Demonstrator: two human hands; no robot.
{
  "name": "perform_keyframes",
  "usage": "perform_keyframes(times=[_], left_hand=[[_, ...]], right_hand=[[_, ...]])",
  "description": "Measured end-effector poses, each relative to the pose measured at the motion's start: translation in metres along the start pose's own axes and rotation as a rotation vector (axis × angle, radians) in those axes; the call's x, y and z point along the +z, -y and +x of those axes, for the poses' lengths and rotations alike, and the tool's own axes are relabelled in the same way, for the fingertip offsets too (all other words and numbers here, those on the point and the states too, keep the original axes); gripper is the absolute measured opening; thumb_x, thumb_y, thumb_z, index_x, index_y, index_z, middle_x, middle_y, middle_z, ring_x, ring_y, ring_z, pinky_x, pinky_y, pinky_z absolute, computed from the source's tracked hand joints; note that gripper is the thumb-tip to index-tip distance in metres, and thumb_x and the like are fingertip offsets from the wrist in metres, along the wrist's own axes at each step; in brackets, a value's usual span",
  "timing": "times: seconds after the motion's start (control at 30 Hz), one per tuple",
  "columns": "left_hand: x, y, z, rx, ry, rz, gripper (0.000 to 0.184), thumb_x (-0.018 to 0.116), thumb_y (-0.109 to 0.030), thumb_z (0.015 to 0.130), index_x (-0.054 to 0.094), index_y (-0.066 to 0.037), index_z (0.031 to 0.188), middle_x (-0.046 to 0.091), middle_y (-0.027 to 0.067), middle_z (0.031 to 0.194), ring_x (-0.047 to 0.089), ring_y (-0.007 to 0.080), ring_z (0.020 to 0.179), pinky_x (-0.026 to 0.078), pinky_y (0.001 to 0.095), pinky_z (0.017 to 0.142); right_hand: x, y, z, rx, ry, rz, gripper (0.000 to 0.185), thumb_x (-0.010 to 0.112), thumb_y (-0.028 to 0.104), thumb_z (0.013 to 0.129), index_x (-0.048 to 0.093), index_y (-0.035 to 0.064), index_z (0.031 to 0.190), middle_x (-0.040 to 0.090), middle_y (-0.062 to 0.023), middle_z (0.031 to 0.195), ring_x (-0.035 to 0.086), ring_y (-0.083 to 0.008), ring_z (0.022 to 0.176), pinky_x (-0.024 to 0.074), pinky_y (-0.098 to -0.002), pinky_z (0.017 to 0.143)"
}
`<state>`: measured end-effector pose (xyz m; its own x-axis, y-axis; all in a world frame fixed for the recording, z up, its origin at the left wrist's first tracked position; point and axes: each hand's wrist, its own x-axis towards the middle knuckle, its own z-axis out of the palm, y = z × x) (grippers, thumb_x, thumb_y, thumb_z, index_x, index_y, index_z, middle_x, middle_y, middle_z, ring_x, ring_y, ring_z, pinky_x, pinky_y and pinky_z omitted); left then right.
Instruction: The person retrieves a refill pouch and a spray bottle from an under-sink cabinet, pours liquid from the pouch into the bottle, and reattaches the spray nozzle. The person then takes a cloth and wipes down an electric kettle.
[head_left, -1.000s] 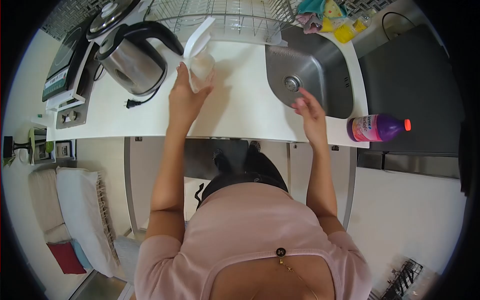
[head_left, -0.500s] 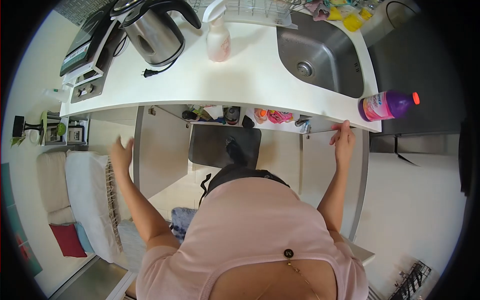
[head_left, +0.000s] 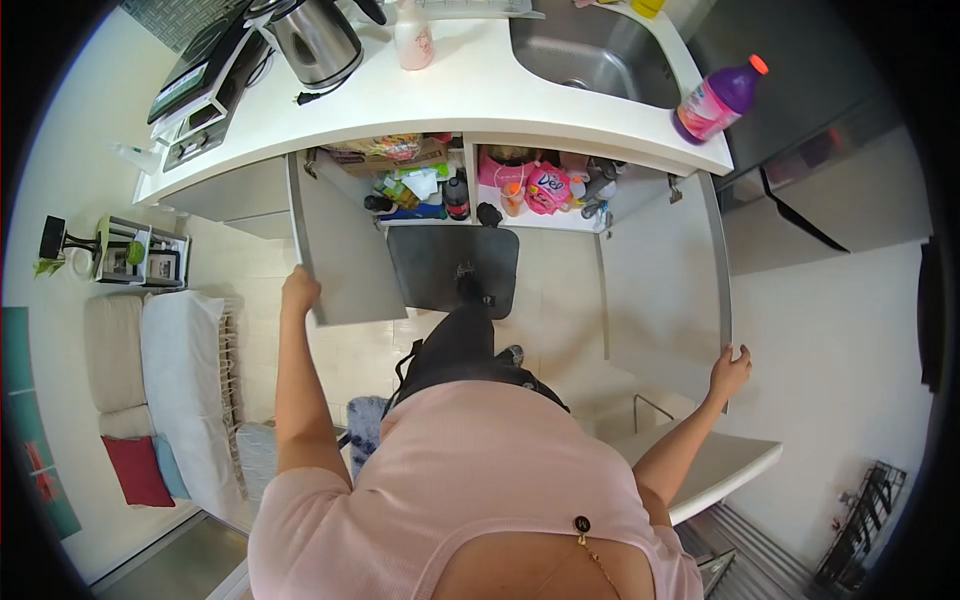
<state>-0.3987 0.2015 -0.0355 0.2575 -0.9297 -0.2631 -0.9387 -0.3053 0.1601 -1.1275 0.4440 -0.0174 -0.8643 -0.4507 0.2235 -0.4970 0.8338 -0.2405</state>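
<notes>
My left hand (head_left: 300,292) has its fingers curled over the edge of the left cabinet door (head_left: 350,245), which stands open under the counter. At the outer edge of the right cabinet door (head_left: 665,270), also standing open, is my right hand (head_left: 731,372); its fingers are apart and it holds nothing I can see. Between the doors, the cabinet's shelf shows a pink Dep pack (head_left: 547,188), an orange-capped bottle (head_left: 513,198), a dark bottle (head_left: 456,198) and other packed goods.
Above is the white counter (head_left: 460,95) with a steel kettle (head_left: 318,45), a spray bottle (head_left: 413,38) and a sink (head_left: 590,50). A purple bottle (head_left: 718,100) stands near the counter's right corner. A dark mat (head_left: 430,270) lies on the floor, with one foot on it.
My left hand has come onto the left door's edge. My right hand has moved from the counter edge down to the right door's edge. The view has tilted down, showing more of the cabinet's inside.
</notes>
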Motion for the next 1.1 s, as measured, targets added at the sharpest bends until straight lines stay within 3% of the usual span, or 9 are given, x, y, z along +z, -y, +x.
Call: perform_keyframes(times=[0.13,0.37,0.47,0.5,0.6,0.67,0.8,0.87,1.1], left_hand=[[0.013,-0.060,0.016,0.041,0.096,-0.050,0.025,0.055,-0.013,0.071,0.063,0.008,0.081,0.063,0.0293,0.083,0.063,0.0412,0.081,0.051,0.0451,0.073],[0.026,-0.148,0.040,-0.075,0.095,-0.614,0.028,0.059,-0.022,0.078,0.065,0.006,0.079,0.063,0.0170,0.068,0.063,0.0240,0.055,0.051,0.0324,0.044],[0.034,-0.167,0.045,-0.070,0.127,-0.952,0.038,0.062,-0.033,0.081,0.062,0.003,0.094,0.063,0.0147,0.077,0.062,0.0211,0.058,0.051,0.0292,0.046],[0.034,-0.167,0.043,-0.086,0.223,-1.145,0.049,0.061,-0.036,0.084,0.054,0.002,0.114,0.063,0.0135,0.096,0.063,0.0180,0.075,0.052,0.0261,0.059],[0.058,-0.152,0.039,0.165,0.265,-1.503,0.048,0.058,-0.028,0.088,0.048,0.002,0.125,0.060,0.0115,0.109,0.059,0.0157,0.091,0.049,0.0259,0.074],[0.059,-0.148,0.028,0.209,0.346,-1.467,0.044,0.054,-0.020,0.090,0.046,0.001,0.128,0.062,0.0088,0.107,0.058,0.0149,0.096,0.046,0.0261,0.081],[0.055,-0.151,0.005,0.124,0.327,-1.469,0.035,0.053,-0.015,0.090,0.051,0.001,0.121,0.063,0.0081,0.103,0.060,0.0140,0.090,0.048,0.0253,0.077],[0.056,-0.156,0.000,0.123,0.334,-1.455,0.032,0.052,-0.014,0.090,0.052,0.001,0.118,0.064,0.0081,0.102,0.060,0.0136,0.087,0.048,0.0249,0.075],[0.023,-0.163,-0.002,0.174,0.314,-1.399,0.030,0.048,-0.013,0.091,0.053,0.001,0.117,0.064,0.0099,0.101,0.061,0.0141,0.087,0.049,0.0251,0.075]], right_hand=[[0.020,-0.057,-0.022,0.228,0.066,-0.230,0.060,0.060,0.044,0.081,0.043,0.0201,0.134,0.049,-0.0121,0.129,0.046,-0.0344,0.118,0.0393,-0.0512,0.092],[0.005,-0.054,-0.037,0.125,0.179,-0.271,0.055,0.060,0.041,0.080,0.047,0.0169,0.128,0.053,-0.0114,0.124,0.050,-0.0340,0.114,0.0417,-0.0510,0.089],[-0.010,-0.039,-0.037,0.078,0.298,-0.210,0.040,0.061,0.035,0.080,0.057,0.0118,0.112,0.061,-0.0147,0.107,0.059,-0.0353,0.099,0.0467,-0.0484,0.081],[-0.010,-0.031,-0.041,0.041,0.307,-0.201,0.035,0.060,0.033,0.080,0.060,0.0095,0.106,0.063,-0.0165,0.101,0.060,-0.0365,0.094,0.0480,-0.0477,0.078],[-0.006,0.005,-0.066,-0.043,0.334,-0.180,0.022,0.058,0.023,0.078,0.063,0.0029,0.087,0.065,-0.0214,0.086,0.063,-0.0373,0.084,0.0501,-0.0466,0.072],[0.014,0.022,-0.089,-0.184,0.308,-0.123,0.020,0.057,0.018,0.076,0.064,0.0010,0.085,0.064,-0.0222,0.082,0.063,-0.0379,0.080,0.0508,-0.0466,0.070],[0.038,0.089,-0.128,-0.345,0.486,0.217,0.020,0.057,0.017,0.077,0.063,-0.0014,0.078,0.065,-0.0201,0.070,0.066,-0.0321,0.063,0.0533,-0.0410,0.062],[0.018,0.146,-0.140,-0.240,0.814,0.350,0.023,0.055,0.019,0.081,0.063,-0.0022,0.074,0.062,-0.0165,0.059,0.064,-0.0250,0.050,0.0535,-0.0361,0.056],[0.074,0.270,-0.160,-0.473,0.678,0.464,0.035,0.053,0.030,0.088,0.062,-0.0022,0.079,0.062,-0.0136,0.059,0.064,-0.0240,0.053,0.0505,-0.0343,0.054]])
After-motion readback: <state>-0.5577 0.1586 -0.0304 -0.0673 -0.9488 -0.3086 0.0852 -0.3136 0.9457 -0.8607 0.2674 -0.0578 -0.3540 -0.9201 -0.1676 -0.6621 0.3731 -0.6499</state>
